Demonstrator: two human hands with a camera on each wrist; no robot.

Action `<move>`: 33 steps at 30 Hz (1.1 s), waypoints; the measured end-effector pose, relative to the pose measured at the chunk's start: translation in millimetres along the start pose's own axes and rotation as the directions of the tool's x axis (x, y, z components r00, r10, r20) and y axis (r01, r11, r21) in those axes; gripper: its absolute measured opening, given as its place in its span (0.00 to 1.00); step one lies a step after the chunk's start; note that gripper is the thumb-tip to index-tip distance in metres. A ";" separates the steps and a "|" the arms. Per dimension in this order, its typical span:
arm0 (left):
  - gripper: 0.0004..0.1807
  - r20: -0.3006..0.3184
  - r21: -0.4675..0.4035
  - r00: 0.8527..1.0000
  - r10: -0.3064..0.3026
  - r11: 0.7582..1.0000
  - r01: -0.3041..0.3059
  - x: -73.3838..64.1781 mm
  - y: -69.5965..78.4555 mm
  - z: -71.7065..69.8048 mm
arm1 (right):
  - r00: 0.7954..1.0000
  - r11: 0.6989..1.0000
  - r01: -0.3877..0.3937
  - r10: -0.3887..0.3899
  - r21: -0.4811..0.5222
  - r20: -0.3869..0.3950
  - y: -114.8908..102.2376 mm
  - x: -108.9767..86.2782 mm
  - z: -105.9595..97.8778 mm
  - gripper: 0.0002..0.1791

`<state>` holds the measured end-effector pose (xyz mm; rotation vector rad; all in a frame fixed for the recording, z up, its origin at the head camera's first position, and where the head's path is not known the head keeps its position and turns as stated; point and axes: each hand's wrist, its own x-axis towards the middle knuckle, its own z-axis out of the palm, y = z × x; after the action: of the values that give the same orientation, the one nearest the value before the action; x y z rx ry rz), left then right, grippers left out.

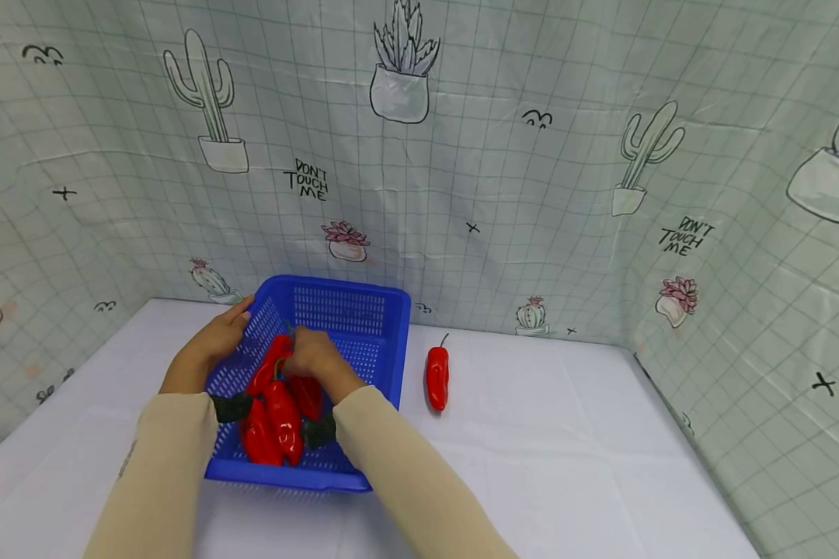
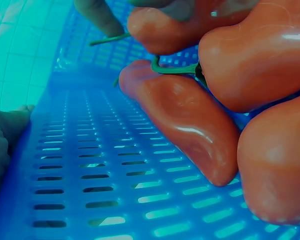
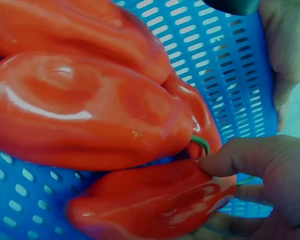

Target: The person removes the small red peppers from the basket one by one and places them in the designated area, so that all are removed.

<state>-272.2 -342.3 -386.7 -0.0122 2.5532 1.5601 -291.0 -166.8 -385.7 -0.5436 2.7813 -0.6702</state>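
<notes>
A blue perforated plastic basket (image 1: 304,475) holds several glossy red peppers (image 1: 283,411). My left hand (image 1: 213,341) lies along the basket's left side, its fingers straight against the outside of the wall near the rim. Inside the basket, my right hand (image 1: 318,361) pinches one red pepper (image 3: 155,200) near its stem end, with the thumb on top and fingers beneath. That pepper lies beside a larger one with a curved green stem (image 3: 202,143). In the left wrist view, another pepper (image 2: 182,125) rests against the slotted wall.
One more red pepper (image 1: 436,379) with a thin stem lies on the white tabletop (image 1: 566,435), to the right of the basket. A grid-patterned curtain (image 1: 475,155) with cactus drawings rises behind the table and along both sides.
</notes>
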 end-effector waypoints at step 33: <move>0.29 0.025 0.026 0.999 -0.036 0.999 0.035 -9.1 17.1 4.0 | 0.973 0.970 0.123 -0.076 0.209 -0.219 -1.2 -4.2 -11.8 0.31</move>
<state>-264.1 -331.5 -372.2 -0.0348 2.5390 1.5055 -290.5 -161.5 -374.3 -0.6010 2.8310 -1.1040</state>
